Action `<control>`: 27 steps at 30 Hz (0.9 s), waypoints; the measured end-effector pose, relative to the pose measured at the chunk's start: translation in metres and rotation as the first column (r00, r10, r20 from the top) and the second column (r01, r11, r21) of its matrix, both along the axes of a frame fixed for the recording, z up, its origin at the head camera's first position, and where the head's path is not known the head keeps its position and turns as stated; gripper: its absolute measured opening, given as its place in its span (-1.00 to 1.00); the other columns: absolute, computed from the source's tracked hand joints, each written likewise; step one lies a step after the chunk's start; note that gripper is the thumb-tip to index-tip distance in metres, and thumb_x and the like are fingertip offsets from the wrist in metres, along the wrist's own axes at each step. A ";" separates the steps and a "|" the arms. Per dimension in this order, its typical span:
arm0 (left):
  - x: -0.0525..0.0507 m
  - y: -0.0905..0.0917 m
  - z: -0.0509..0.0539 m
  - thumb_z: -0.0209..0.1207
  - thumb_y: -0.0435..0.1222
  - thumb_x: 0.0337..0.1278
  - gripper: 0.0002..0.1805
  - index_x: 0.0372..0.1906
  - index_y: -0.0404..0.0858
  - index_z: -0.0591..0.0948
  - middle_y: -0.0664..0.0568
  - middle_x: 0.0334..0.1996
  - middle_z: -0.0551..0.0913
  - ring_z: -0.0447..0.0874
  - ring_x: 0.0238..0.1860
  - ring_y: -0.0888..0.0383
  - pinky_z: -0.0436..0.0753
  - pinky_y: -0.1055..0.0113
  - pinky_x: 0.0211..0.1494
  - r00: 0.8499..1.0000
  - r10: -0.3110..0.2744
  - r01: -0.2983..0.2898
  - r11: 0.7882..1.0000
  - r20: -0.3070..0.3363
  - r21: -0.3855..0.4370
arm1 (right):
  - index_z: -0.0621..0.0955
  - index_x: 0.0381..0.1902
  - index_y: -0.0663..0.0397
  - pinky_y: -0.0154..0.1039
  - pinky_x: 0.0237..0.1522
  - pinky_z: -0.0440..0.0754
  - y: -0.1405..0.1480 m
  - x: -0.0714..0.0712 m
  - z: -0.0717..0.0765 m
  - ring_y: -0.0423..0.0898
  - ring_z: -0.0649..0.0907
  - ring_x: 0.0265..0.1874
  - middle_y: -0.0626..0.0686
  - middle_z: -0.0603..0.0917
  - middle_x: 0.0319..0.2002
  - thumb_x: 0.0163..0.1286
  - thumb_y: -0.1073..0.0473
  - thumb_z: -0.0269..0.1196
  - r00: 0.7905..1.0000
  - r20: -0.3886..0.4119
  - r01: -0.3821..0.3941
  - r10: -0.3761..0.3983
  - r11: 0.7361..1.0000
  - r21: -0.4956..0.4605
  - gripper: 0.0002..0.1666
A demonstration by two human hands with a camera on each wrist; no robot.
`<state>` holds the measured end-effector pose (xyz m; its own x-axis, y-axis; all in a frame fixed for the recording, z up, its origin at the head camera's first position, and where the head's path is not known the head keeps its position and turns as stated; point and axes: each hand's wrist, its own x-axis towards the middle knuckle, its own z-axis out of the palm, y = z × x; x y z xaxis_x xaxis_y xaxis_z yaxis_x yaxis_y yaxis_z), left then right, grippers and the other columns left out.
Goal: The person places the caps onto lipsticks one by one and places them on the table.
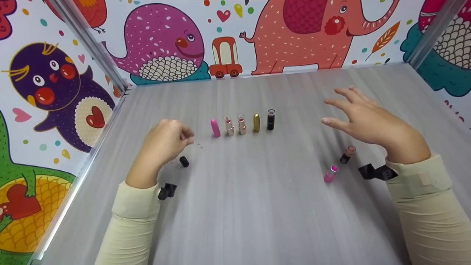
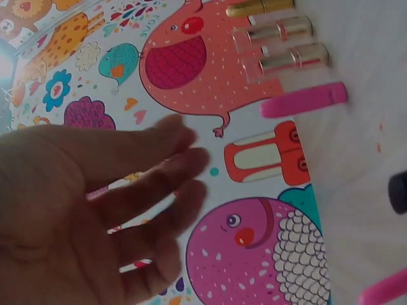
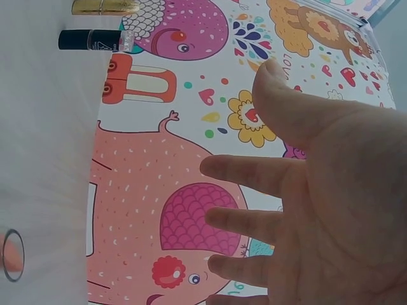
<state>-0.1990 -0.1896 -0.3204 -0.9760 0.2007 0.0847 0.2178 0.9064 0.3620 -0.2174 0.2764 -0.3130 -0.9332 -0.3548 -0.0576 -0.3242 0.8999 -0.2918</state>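
Note:
My left hand [image 1: 163, 141] is raised at the left of the lipstick row, its fingers loosely bent. In the left wrist view nothing lies between those fingers. Just below it stands a small black cylinder [image 1: 184, 161]. The row holds a pink lipstick tube [image 1: 215, 128], two rose-gold lipsticks [image 1: 229, 127] with clear caps, a gold tube [image 1: 256, 123] and a black tube [image 1: 271, 121]. My right hand [image 1: 364, 119] hovers with spread fingers and holds nothing. Nearest to it are a black lipstick with a peach top [image 1: 347, 154] and a pink lipstick [image 1: 330, 174].
The grey wood-look table [image 1: 250, 213] is bounded by panels with cartoon animals [image 1: 165, 40] at the back and sides. Small dark and reddish specks [image 1: 199, 145] lie near the left fingertips. Another pink tube end [image 2: 385, 289] shows in the left wrist view's corner.

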 end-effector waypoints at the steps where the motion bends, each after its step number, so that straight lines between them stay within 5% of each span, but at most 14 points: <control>1: -0.001 -0.005 -0.003 0.43 -0.37 0.31 -0.84 -0.08 -0.32 0.85 -0.13 -0.21 0.82 0.76 -0.15 -0.10 0.71 -0.08 0.01 0.999 0.007 -0.006 0.999 0.047 -0.036 | 0.34 0.64 0.03 0.68 0.39 0.09 0.000 0.000 -0.001 0.44 -0.09 0.65 0.35 0.03 0.66 0.54 -0.37 0.21 1.000 0.003 0.000 0.000 1.000 0.000 -0.06; 6: -0.004 -0.018 -0.017 0.56 -0.31 0.12 -0.65 0.00 -0.36 0.81 -0.19 -0.12 0.82 0.75 -0.11 -0.17 0.70 -0.14 0.04 0.985 0.022 0.013 0.979 0.170 -0.203 | 0.33 0.64 0.02 0.69 0.38 0.07 0.001 0.001 -0.001 0.45 -0.10 0.65 0.36 0.03 0.66 0.54 -0.35 0.22 1.000 0.009 0.011 -0.011 1.000 -0.003 -0.07; 14: -0.004 -0.022 -0.035 0.61 -0.30 -0.01 -0.62 -0.04 -0.30 0.82 -0.25 0.00 0.80 0.75 0.05 -0.28 0.70 -0.23 0.10 0.982 0.034 0.027 0.949 0.188 -0.314 | 0.33 0.64 0.02 0.70 0.37 0.11 0.001 -0.001 0.001 0.44 -0.10 0.65 0.36 0.02 0.66 0.54 -0.35 0.22 1.000 0.016 0.003 -0.003 1.000 0.001 -0.06; 20: -0.008 -0.020 -0.044 0.61 -0.31 -0.04 -0.79 -0.27 -0.26 0.83 -0.20 -0.18 0.82 0.78 -0.10 -0.23 0.75 -0.21 -0.05 0.991 0.007 0.037 0.945 0.131 -0.325 | 0.34 0.64 0.03 0.69 0.37 0.10 0.002 0.000 0.001 0.44 -0.08 0.64 0.35 0.03 0.66 0.54 -0.35 0.23 1.000 0.011 0.002 -0.002 1.000 -0.001 -0.07; 27: -0.013 -0.018 -0.053 0.53 -0.41 0.03 -0.90 -0.43 -0.29 0.79 -0.17 -0.35 0.81 0.79 -0.30 -0.19 0.76 -0.18 -0.24 0.999 -0.031 0.021 0.954 -0.032 -0.298 | 0.36 0.62 0.08 0.66 0.40 0.11 0.006 -0.002 0.001 0.46 -0.02 0.63 0.37 0.05 0.65 0.56 -0.31 0.22 1.000 -0.004 0.004 -0.004 1.000 0.005 -0.10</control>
<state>-0.2117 -0.2078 -0.3736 -0.9675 0.2474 0.0522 0.2507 0.9656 0.0686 -0.2194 0.2824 -0.3115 -0.9349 -0.3504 -0.0553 -0.3215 0.9028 -0.2856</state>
